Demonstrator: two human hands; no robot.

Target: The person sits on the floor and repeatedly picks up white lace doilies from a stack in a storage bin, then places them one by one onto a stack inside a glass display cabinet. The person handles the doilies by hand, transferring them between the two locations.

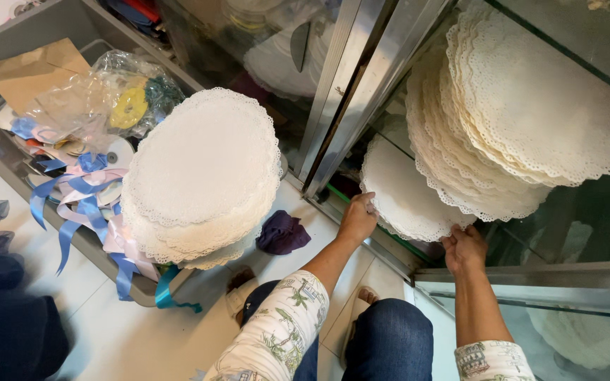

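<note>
My left hand (356, 217) grips the left edge of a small stack of white lace paper doilies (402, 194) lying low inside a glass-fronted cabinet. My right hand (465, 248) pinches the same stack at its lower right edge. Above it, a larger fanned stack of doilies (524, 120) rests on a glass shelf (587, 42). To the left, outside the cabinet, another pile of round doilies (202, 166) sits on top of a grey bin (8, 173).
The grey bin holds blue and pink ribbons (82, 204), a clear plastic bag (118, 95) and brown paper (33, 70). A purple cloth (282, 233) lies on the white tile floor. Metal sliding-door frames (351, 92) stand between bin and cabinet. My knees are below.
</note>
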